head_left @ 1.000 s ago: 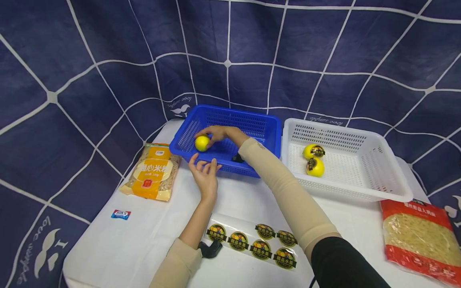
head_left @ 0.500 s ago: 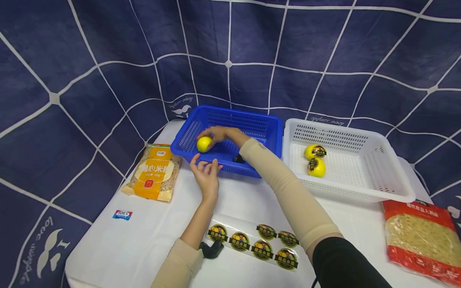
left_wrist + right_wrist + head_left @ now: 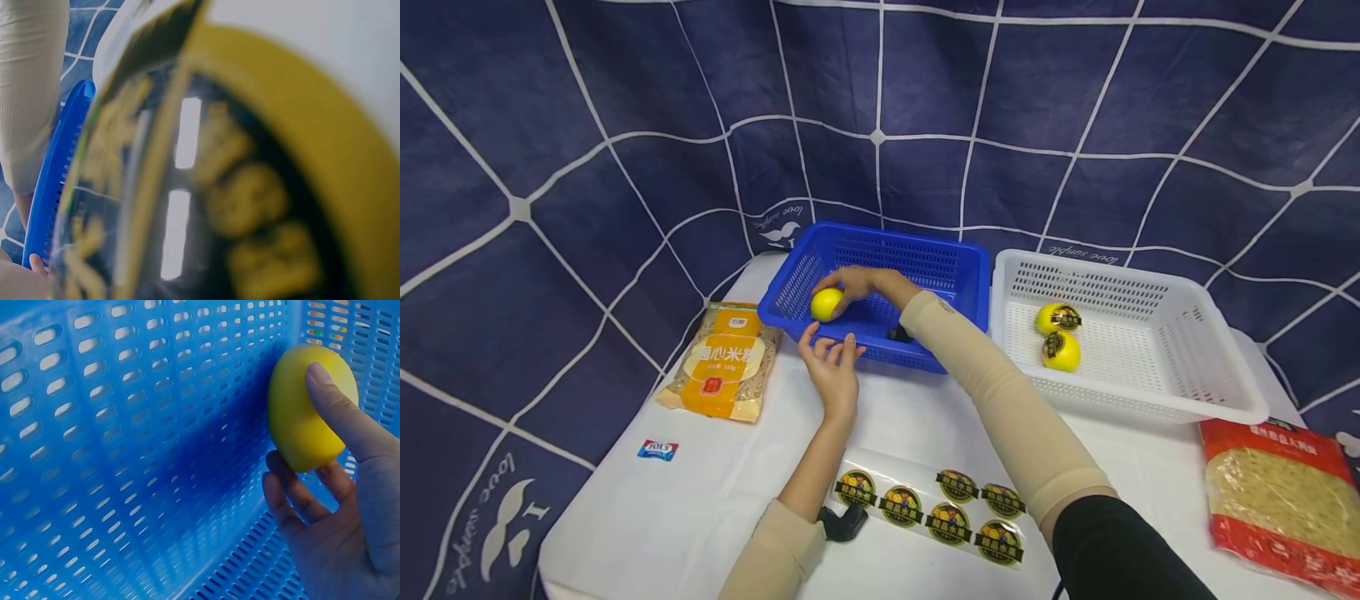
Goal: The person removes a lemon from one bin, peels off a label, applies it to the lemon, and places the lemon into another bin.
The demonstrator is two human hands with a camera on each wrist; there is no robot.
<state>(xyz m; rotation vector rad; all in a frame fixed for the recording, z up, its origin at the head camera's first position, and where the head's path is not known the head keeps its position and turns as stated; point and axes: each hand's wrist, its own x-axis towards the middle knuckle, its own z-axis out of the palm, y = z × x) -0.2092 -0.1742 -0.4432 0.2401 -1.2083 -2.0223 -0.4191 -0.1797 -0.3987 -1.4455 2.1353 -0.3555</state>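
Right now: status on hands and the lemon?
Right hand grips lemon inside blue basket. Left hand open at basket's front rim. Nothing in the way.

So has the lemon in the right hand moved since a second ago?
No. The lemon sits at the same spot by the blue basket's left wall, gripped by the right hand.

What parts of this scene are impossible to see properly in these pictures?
- Left wrist view: a blurred sticker fills the frame, hiding the left hand.
- Head view: print on the orange packet is too small to read.
- Head view: the red packet is cut off by the frame edge.
- Right wrist view: the right hand hides part of the lemon.
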